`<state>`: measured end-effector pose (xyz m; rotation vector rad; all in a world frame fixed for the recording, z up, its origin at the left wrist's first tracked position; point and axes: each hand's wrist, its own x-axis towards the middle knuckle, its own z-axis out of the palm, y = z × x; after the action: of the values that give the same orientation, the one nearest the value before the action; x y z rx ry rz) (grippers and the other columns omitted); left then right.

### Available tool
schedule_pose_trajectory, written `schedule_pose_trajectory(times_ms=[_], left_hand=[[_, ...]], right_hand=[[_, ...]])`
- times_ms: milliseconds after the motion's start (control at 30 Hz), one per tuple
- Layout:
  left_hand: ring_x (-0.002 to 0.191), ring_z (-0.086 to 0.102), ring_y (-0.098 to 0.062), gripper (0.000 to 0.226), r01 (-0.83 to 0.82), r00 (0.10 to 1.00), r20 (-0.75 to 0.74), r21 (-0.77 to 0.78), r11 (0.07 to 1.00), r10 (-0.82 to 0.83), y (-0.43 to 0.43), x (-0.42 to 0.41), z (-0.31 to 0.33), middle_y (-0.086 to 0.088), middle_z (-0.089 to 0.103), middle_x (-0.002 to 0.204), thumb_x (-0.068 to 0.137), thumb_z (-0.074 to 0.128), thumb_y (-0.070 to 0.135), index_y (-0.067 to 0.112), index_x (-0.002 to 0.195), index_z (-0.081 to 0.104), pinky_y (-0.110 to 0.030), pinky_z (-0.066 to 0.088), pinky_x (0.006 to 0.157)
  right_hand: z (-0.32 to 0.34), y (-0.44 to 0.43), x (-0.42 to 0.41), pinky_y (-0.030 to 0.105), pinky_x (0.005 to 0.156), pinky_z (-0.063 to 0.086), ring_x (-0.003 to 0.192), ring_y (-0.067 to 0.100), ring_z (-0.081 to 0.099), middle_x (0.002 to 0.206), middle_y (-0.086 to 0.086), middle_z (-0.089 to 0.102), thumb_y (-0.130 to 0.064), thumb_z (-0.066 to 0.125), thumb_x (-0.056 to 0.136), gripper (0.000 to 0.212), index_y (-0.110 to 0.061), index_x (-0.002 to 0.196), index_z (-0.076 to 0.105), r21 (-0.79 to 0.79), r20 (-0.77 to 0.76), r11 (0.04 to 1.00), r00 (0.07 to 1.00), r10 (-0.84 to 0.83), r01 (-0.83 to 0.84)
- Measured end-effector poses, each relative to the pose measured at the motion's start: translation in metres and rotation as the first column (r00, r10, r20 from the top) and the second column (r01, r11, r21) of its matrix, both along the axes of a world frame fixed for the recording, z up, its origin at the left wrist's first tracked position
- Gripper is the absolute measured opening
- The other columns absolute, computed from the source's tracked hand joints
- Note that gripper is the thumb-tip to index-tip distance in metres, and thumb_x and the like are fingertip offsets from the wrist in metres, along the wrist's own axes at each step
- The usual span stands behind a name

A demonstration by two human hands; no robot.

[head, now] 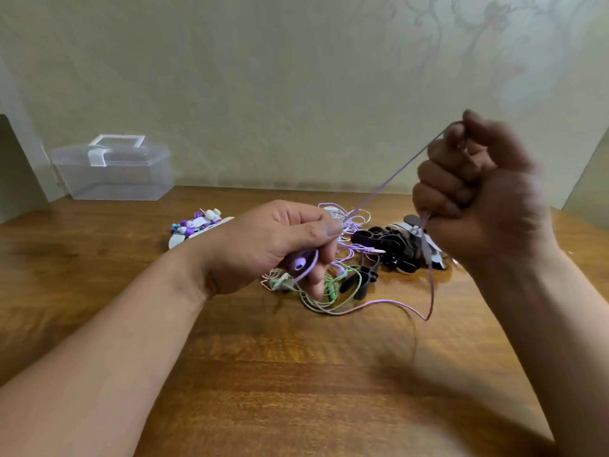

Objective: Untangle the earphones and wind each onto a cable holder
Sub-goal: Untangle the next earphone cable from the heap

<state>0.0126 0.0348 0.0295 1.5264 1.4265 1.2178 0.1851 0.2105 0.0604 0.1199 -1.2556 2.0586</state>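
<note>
Left grip (283, 245) low over the bench (230, 374), palm turned inward, thumb and curled fingers clamped on a small purple rounded piece (300, 263); bud or holder, hard to tell. Right grip (478, 192) raised higher and off to the right, closed in a fist round the purple earphone cable (395, 174).

Cable drawn taut in a straight line from the top of that fist, down and leftward to the thumb side of the left grip. From the underside of the fist, more of the same cable hanging slack, dropping to the bench, bending there and trailing leftward into the tangle of earphones (324, 291).

Tangle lying on the bench just beyond and beneath the left grip: green, white and pale pink strands looped over one another, knotted together.

Just right of the tangle, between the two grips, a heap of black cable holders (389, 240), with one lying apart nearer the green strands. Behind the right grip, partly hidden, some grey holders (436, 255), blurred.

Beyond the left wrist, a small pile of wound earphones (194, 225) on white holders, purple and blue among them.

Farther back at the left, close against the patterned wall (296, 77), a clear plastic box (115, 173) with its lid on, well apart from everything else.
</note>
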Motion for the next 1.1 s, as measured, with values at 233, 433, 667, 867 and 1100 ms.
schedule_pose_trajectory(times_ms=[233,433,667,867,1100], left_hand=[[0.112,0.069,-0.014,0.023,-0.095,0.995,0.037,0.208,0.973,0.089,0.007,-0.001,-0.002,-0.002,0.078,0.113,0.091,0.063,0.024,0.015,0.101,0.082,-0.029,0.051,0.102],[0.081,0.069,-0.026,0.016,-0.208,0.965,0.222,0.302,0.93,0.144,0.015,0.003,-0.004,-0.003,0.078,0.09,0.075,0.076,0.027,0.017,0.086,0.082,-0.042,0.059,0.084],[0.077,0.075,-0.019,0.015,-0.309,0.866,0.476,0.274,0.911,0.151,0.022,0.006,-0.004,-0.012,0.079,0.087,0.077,0.07,0.017,0.011,0.082,0.082,-0.032,0.063,0.077],[0.07,0.061,-0.021,0.024,-0.285,0.905,0.405,0.34,0.896,0.134,0.018,-0.002,0.002,-0.012,0.067,0.076,0.093,0.057,0.026,0.004,0.087,0.066,-0.021,0.052,0.063],[0.05,0.035,-0.016,0.026,-0.205,0.978,0.065,0.158,0.966,0.197,0.011,-0.006,0.0,-0.002,0.038,0.057,0.107,0.047,0.019,0.005,0.097,0.066,-0.028,0.045,0.049]], right_hand=[[-0.013,-0.002,-0.013,0.021,0.037,0.012,0.045,0.009,0.014,0.057,-0.007,0.026,-0.035,0.056,0.099,0.029,-0.018,0.076,0.061,0.282,0.256,0.955,0.952,-0.166,0.091],[-0.019,-0.015,-0.016,0.02,0.041,0.02,0.049,0.013,0.021,0.064,0.003,0.037,-0.037,0.06,0.097,0.032,-0.006,0.091,0.063,0.379,0.327,0.921,0.944,-0.045,-0.088],[-0.033,-0.023,-0.027,0.023,0.043,0.021,0.049,0.012,0.026,0.066,0.0,0.043,-0.009,0.063,0.085,0.022,-0.007,0.107,0.062,0.519,0.441,0.832,0.895,-0.063,-0.197],[-0.032,-0.021,-0.022,0.023,0.046,0.025,0.051,0.013,0.031,0.064,0.002,0.044,-0.021,0.064,0.088,0.027,-0.002,0.107,0.061,0.55,0.486,0.804,0.869,-0.088,-0.226],[-0.02,-0.002,-0.009,0.039,0.065,0.061,0.07,0.029,0.073,0.088,0.015,0.066,-0.061,0.09,0.064,0.085,-0.01,0.124,0.058,0.226,0.464,0.89,0.847,0.26,-0.397]])
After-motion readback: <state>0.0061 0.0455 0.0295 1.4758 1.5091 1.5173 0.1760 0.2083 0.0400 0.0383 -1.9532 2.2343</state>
